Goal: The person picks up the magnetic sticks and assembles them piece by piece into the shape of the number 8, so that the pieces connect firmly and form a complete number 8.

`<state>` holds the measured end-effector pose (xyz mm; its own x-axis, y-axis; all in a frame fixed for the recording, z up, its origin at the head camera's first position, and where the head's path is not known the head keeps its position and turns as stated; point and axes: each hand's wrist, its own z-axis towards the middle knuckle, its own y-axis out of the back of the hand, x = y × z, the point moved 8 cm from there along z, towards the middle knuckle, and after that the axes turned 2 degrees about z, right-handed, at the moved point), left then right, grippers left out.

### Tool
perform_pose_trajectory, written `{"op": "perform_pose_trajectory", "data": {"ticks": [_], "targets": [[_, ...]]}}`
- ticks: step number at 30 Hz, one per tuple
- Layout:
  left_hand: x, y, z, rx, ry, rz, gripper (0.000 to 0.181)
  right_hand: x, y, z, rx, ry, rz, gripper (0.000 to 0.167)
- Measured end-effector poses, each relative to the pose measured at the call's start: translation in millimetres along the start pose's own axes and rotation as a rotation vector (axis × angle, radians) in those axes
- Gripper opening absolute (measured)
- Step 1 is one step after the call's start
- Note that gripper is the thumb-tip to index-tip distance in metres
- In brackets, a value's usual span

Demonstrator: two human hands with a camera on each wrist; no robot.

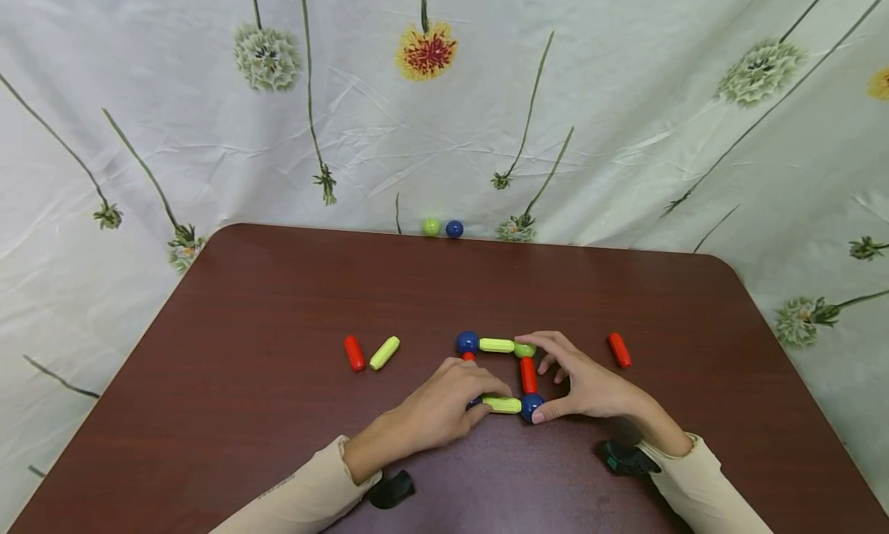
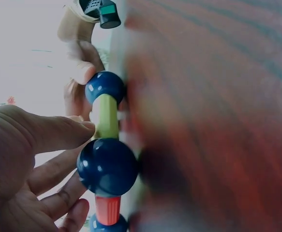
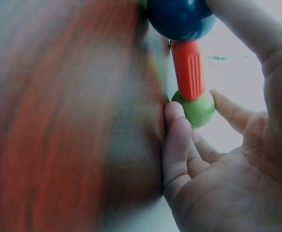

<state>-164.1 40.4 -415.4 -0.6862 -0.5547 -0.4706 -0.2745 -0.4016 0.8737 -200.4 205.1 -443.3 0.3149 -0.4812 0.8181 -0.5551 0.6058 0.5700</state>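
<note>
A square of toy building rods and balls lies on the table. Its far side is a yellow-green rod (image 1: 496,346) between a blue ball (image 1: 468,342) and a green ball (image 1: 525,349); red rods form the sides. My left hand (image 1: 441,403) pinches the near yellow-green rod (image 1: 501,405) between thumb and fingers, beside the near-left blue ball (image 2: 108,166), which the hand mostly hides in the head view. With the thumb on the near-right blue ball (image 1: 532,407) and a fingertip at the green ball, my right hand (image 1: 590,383) holds the right side, spanning its red rod (image 1: 529,375).
Left of the square lie a loose red rod (image 1: 354,353) and a yellow-green rod (image 1: 385,353). Another red rod (image 1: 620,350) lies to the right. A green ball (image 1: 431,227) and a blue ball (image 1: 454,228) sit at the table's far edge, against the flowered cloth (image 1: 389,133).
</note>
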Motion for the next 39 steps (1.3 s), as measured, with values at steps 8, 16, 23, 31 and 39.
{"op": "perform_pose_trajectory", "data": {"ticks": [8, 16, 23, 31, 39], "targets": [[4.8, 18.0, -2.3, -0.066, -0.005, -0.03, 0.025, -1, 0, 0.3, -0.001, 0.01, -0.01, 0.096], [23.0, 54.2, -12.7, -0.213, 0.046, -0.05, 0.026, -1, -1, 1.0, 0.0, -0.008, -0.019, 0.096], [52.7, 76.6, -30.3, -0.289, 0.146, -0.037, 0.027, -1, 1, 0.8, -0.013, -0.006, -0.034, 0.096], [90.8, 86.8, -52.2, -0.199, 0.273, -0.037, 0.023, -3, 3, 1.8, -0.012, -0.02, -0.031, 0.098], [108.5, 83.3, -64.3, -0.081, 0.302, -0.078, 0.022, -3, 6, 5.6, -0.018, -0.017, -0.037, 0.097]]}}
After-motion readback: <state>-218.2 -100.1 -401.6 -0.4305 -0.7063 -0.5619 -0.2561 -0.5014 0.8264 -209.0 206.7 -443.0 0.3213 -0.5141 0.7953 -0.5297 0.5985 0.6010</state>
